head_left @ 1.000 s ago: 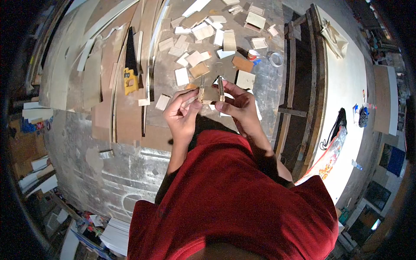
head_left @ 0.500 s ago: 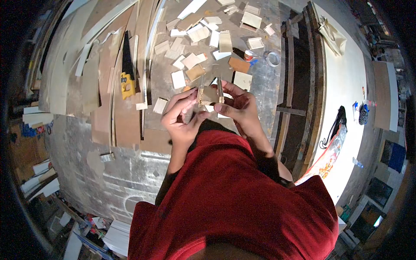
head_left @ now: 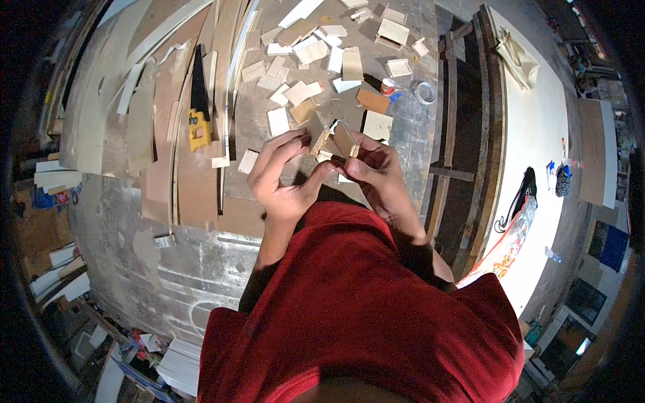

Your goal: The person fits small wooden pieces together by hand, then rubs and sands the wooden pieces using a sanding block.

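Note:
A small wooden piece with two upright side walls (head_left: 345,140) is held between my two hands, above the work surface. My left hand (head_left: 282,176) has its fingers and thumb at the left wall and lower edge. Around the right wall, my right hand (head_left: 377,168) is closed with the thumb near the bottom edge. Just beyond lie several loose wood blocks, among them a white one (head_left: 278,123), a brown one (head_left: 373,101) and a pale square one (head_left: 377,125).
A yellow-handled saw (head_left: 199,127) lies on long wooden boards (head_left: 156,134) at the left. A tape roll (head_left: 424,93) and a small red-and-white container (head_left: 388,86) are at the back right. Beyond a dark gap stands a white table (head_left: 537,134).
The wooden piece has turned and tilted in my hands, so its right wall's broad face now shows. My left fingers have shifted slightly along it.

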The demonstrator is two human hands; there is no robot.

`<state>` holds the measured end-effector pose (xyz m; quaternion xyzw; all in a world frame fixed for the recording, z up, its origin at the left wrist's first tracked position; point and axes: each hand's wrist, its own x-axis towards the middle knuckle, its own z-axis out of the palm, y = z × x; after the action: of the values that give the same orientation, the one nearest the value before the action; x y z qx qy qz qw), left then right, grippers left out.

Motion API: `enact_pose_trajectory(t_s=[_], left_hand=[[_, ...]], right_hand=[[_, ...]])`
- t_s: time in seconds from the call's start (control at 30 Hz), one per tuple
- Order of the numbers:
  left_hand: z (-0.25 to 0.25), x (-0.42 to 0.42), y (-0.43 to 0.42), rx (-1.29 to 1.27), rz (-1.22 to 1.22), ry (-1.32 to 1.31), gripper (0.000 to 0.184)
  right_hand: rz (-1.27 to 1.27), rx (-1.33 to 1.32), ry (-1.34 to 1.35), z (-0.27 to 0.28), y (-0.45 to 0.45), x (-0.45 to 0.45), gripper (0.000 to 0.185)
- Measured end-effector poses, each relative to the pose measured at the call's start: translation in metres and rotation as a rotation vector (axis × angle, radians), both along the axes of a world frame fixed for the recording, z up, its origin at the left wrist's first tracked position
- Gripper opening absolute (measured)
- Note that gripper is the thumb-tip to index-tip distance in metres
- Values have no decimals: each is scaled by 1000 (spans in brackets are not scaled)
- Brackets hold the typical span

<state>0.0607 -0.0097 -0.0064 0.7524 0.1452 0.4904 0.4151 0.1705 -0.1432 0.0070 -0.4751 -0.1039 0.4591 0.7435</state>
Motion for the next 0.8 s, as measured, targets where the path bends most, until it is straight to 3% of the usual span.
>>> enact_pose_trajectory(t_s=[0.2, 0.27, 0.43, 0.5, 0.7, 0.73, 0.8], left_hand=[[-3, -3, 0, -28, 15, 22, 44], [2, -4, -2, -37, 24, 42, 43], [2, -5, -6, -60, 32, 26, 41], [-6, -5, -8, -170, -21, -118, 44], [6, -12, -3, -44, -149, -175, 60], [6, -14, -11, -186, -150, -191, 61], [10, -14, -9, -173, -169, -198, 62]], right_hand=[[6, 49, 96, 1, 0, -2, 62], [-4, 68, 71, -3, -1, -4, 73], [-40, 128, 10, -6, 1, -7, 79], [-54, 164, -12, -5, 0, -7, 79], [12, 260, -154, 5, -4, -3, 92], [15, 267, -176, 9, -5, -4, 95], [16, 274, -199, 12, -5, -4, 98]])
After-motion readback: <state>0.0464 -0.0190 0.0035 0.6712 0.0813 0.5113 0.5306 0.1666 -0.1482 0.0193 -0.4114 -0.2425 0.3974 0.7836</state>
